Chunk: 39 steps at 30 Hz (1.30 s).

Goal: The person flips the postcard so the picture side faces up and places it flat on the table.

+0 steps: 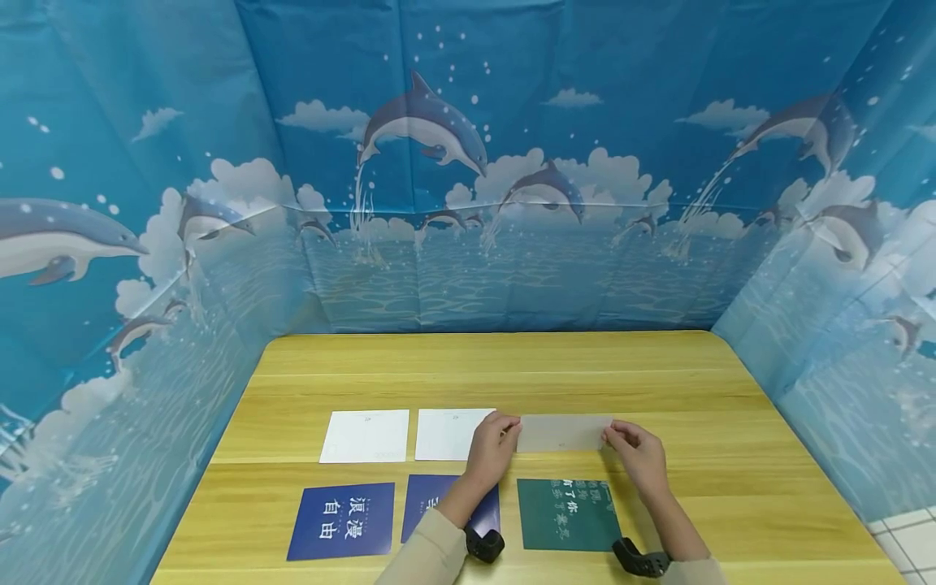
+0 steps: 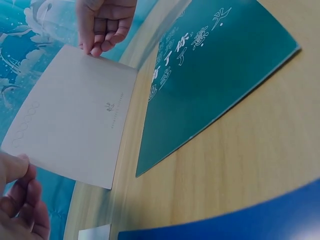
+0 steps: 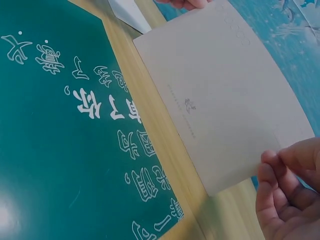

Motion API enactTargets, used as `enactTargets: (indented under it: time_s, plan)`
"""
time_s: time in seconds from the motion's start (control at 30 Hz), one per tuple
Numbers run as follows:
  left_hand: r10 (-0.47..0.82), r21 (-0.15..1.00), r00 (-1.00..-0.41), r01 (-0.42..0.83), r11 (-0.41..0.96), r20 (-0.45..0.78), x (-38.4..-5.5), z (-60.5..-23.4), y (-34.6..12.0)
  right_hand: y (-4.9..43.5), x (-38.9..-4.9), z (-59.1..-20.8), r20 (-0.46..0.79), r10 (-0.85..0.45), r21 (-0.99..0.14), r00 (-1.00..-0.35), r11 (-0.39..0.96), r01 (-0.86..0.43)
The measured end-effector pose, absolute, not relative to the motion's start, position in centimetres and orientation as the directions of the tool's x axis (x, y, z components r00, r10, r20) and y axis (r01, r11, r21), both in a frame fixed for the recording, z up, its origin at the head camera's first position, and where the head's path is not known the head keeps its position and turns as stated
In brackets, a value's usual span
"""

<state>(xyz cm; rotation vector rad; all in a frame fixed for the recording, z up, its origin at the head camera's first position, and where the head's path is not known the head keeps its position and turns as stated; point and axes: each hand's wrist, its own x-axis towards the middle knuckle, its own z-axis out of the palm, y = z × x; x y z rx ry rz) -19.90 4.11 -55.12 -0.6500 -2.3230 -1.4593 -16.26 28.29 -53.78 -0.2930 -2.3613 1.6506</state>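
Note:
Between my two hands a white postcard (image 1: 561, 434) is held tilted up off the table, its printed side with a small emblem and a row of loops toward me. My left hand (image 1: 491, 448) pinches its left edge between thumb and fingers. At the opposite edge my right hand (image 1: 640, 459) pinches it the same way. Nearer to me lies a green card (image 1: 566, 520) with white lettering, flat on the wood. A purple-blue card (image 1: 424, 500) is partly hidden under my left forearm.
Two white cards lie in the back row, one farther left (image 1: 365, 436) and one beside my left hand (image 1: 449, 435). A blue card with white characters (image 1: 341, 522) is at the front left. The wooden table (image 1: 512, 357) meets a dolphin-printed curtain (image 1: 483, 268) at the back and sides.

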Motion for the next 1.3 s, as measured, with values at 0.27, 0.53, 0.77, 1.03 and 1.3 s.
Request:
enactTargets:
  time_s: [0.27, 0.53, 0.77, 1.03, 1.3]
  plan:
    - [0.217, 0.783, -0.86, 0.51, 0.356, 0.461, -19.4, -55.0, 3.6, 28.2, -15.8, -52.8, -0.047, 0.248, -0.945, -0.968, 0.302, 0.123]
    - [0.22, 0.927, -0.93, 0.333, 0.172, 0.293, -18.3, -53.1, 3.3, 28.8, -15.6, -53.8, -0.033, 0.192, -0.971, -0.981, 0.227, 0.077]
    - [0.23, 0.971, -0.958, 0.205, 0.124, 0.173, -17.3, -51.3, 3.1, 29.0, -15.4, -53.3, -0.105, 0.159, -0.977, -0.982, 0.168, 0.132]
    - [0.242, 0.974, -0.956, 0.199, 0.11, 0.168, -18.6, -53.9, 3.6, 29.6, -15.2, -53.1, -0.136, 0.109, -0.984, -0.985, 0.102, 0.147]
    - [0.281, 0.976, -0.948, 0.188, 0.107, 0.151, -19.3, -55.1, 3.6, 30.3, -15.3, -53.1, -0.152, 0.06, -0.987, -0.987, 0.034, 0.154]
